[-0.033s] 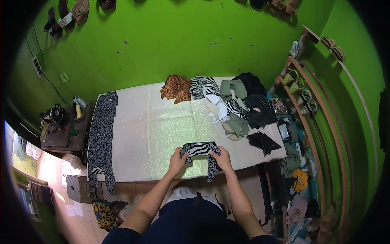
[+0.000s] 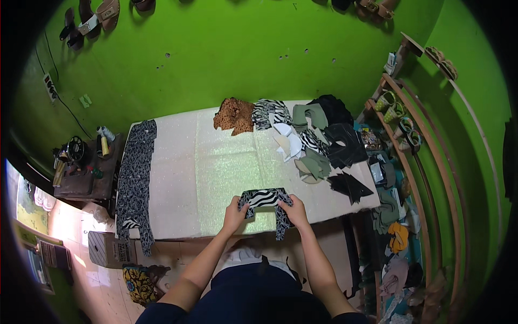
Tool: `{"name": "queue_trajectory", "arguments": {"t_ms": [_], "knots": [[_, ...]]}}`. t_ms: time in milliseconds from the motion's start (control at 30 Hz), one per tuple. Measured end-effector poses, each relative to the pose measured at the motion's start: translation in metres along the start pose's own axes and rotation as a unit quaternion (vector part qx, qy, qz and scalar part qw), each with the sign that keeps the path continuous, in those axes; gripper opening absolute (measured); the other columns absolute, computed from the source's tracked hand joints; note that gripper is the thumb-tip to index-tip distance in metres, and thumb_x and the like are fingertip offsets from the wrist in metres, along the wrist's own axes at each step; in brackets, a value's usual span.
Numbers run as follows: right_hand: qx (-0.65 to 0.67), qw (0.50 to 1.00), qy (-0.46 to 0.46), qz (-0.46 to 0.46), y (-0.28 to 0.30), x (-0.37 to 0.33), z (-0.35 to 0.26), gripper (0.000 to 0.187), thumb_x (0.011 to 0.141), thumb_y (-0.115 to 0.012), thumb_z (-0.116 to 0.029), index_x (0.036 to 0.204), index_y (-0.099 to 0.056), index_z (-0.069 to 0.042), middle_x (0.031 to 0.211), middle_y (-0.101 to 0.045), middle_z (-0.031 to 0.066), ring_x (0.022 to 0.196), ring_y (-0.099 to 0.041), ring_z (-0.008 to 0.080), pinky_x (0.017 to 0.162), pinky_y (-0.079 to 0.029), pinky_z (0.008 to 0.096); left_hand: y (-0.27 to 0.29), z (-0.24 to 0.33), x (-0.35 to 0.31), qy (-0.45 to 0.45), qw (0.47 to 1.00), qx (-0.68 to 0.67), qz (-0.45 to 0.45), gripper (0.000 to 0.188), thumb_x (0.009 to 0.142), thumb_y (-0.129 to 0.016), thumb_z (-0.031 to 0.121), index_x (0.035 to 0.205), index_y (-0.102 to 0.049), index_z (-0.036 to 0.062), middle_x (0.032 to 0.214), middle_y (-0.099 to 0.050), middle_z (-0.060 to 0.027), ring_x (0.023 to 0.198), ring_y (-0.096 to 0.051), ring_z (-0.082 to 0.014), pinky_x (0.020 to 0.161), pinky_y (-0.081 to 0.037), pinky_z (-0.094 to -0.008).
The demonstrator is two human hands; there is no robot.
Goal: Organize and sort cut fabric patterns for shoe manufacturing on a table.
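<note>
Above the table's near edge I hold a U-shaped cut piece of fabric [image 2: 264, 198], black with grey lines and a black-and-white zebra band across its middle. My left hand [image 2: 234, 213] grips its left side, thumb on top. At the other side my right hand [image 2: 295, 211] pinches it, and one leg of the piece hangs below. Beneath lies the table [image 2: 175, 167], covered in pale shimmering cloth. A long row of overlapping pieces [image 2: 137, 173] in the same dark pattern runs along the table's left side, with a zebra patch showing at its near end.
Cut pieces lie at the far right: leopard-print [image 2: 234, 114], zebra-print [image 2: 270, 113], green [image 2: 310, 116], white [image 2: 288, 143] and black [image 2: 346, 147]. A sewing machine [image 2: 76, 151] stands left. Wooden rails [image 2: 423, 178] with sandals rise right; a cardboard box [image 2: 110, 249] sits on the floor.
</note>
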State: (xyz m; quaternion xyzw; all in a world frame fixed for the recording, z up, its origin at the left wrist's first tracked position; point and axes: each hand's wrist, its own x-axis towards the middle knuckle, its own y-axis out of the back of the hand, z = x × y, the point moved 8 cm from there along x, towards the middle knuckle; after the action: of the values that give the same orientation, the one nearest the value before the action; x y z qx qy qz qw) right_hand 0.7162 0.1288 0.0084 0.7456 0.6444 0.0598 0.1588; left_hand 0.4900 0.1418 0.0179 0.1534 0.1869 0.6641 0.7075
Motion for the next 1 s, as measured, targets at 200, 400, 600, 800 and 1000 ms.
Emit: {"name": "queue_trajectory", "arguments": {"t_ms": [200, 400, 600, 800, 1000], "knots": [[0.006, 0.997, -0.011, -0.078, -0.029, -0.055, 0.005, 0.016, 0.08, -0.063, -0.006, 0.091, -0.057, 0.003, 0.079, -0.061, 0.0045, 0.071, -0.053, 0.0087, 0.065, -0.044, 0.0242, 0.026, -0.022, -0.072, 0.019, 0.999, -0.017, 0.047, 0.026, 0.081, -0.061, 0.017, 0.095, -0.049, -0.001, 0.075, -0.06, -0.022, 0.07, -0.062, -0.0331, 0.062, -0.046, -0.0375], [-0.018, 0.989, -0.002, -0.145, -0.095, -0.093, 0.013, 0.017, 0.079, -0.063, -0.006, 0.093, -0.057, 0.003, 0.079, -0.061, 0.0033, 0.071, -0.053, 0.0083, 0.066, -0.044, 0.0239, 0.073, -0.069, -0.138, 0.106, 0.991, -0.027, 0.075, 0.029, 0.081, -0.062, 0.018, 0.1, -0.049, 0.0008, 0.081, -0.062, -0.0215, 0.077, -0.062, -0.0339, 0.066, -0.047, -0.0382], [-0.052, 0.977, 0.02, -0.206, -0.185, -0.106, 0.001, 0.018, 0.078, -0.064, -0.008, 0.092, -0.057, 0.003, 0.078, -0.061, 0.0037, 0.069, -0.053, 0.0085, 0.063, -0.044, 0.0239, 0.139, -0.122, -0.179, 0.099, 0.986, -0.034, 0.128, 0.03, 0.079, -0.064, 0.016, 0.101, -0.048, 0.0033, 0.088, -0.062, -0.0191, 0.085, -0.061, -0.0335, 0.072, -0.046, -0.038], [-0.05, 0.965, 0.038, -0.256, -0.285, -0.113, -0.04, 0.02, 0.079, -0.064, -0.01, 0.092, -0.057, 0.002, 0.075, -0.06, 0.0041, 0.068, -0.053, 0.0103, 0.061, -0.044, 0.026, 0.225, -0.168, -0.194, 0.128, 0.975, -0.044, 0.175, 0.031, 0.079, -0.063, 0.016, 0.102, -0.047, 0.0022, 0.09, -0.06, -0.0212, 0.087, -0.059, -0.0366, 0.073, -0.046, -0.0392], [-0.068, 0.965, 0.069, -0.244, -0.394, -0.12, -0.088, 0.021, 0.078, -0.065, -0.013, 0.09, -0.057, 0.002, 0.073, -0.061, 0.0086, 0.066, -0.055, 0.0143, 0.062, -0.044, 0.0285, 0.334, -0.21, -0.187, 0.121, 0.972, 0.027, 0.199, 0.036, 0.079, -0.062, 0.017, 0.107, -0.046, 0.0016, 0.093, -0.059, -0.0244, 0.091, -0.057, -0.0397, 0.075, -0.045, -0.0409]]}}
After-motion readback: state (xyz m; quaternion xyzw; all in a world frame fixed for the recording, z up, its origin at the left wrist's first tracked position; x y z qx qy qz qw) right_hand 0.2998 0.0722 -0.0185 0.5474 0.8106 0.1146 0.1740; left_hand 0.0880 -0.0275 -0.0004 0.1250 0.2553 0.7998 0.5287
